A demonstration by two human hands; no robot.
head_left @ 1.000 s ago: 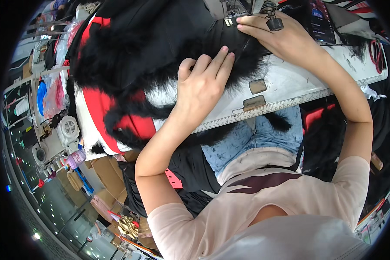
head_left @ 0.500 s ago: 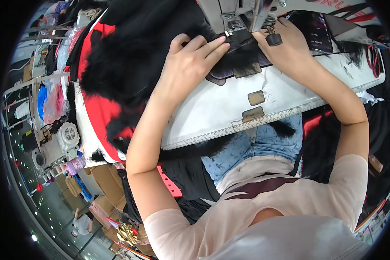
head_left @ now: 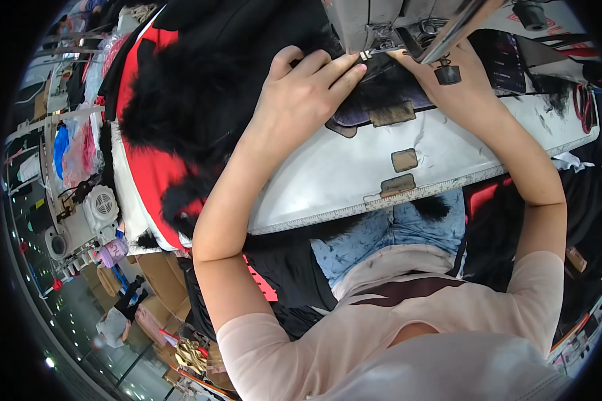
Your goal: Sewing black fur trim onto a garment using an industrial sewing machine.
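Observation:
At the top centre stands a sewing machine (head_left: 351,23), its presser foot down near a piece of black fabric with furry edges (head_left: 381,80). My left hand (head_left: 301,93) lies on that fabric left of the foot, two fingers stretched flat toward it, the thumb side raised. My right hand (head_left: 458,83) rests on the right of the foot, with one digit stretched toward the needle area. Machine parts and a small black knob (head_left: 448,75) hide some of its fingers. A mass of black fur (head_left: 180,93) spreads out left of my left hand.
The white machine bed (head_left: 314,177) has a ruler strip (head_left: 354,215) along its near edge and tan tape patches (head_left: 405,160). Red cloth (head_left: 150,167) lies under the fur. A phone (head_left: 505,63) and red-handled scissors (head_left: 584,110) are at the right. Another person (head_left: 117,324) is at lower left.
The machine and worktop have shifted a little right and down in view. Both hands keep about the same places beside the presser foot. The person at lower left has changed posture.

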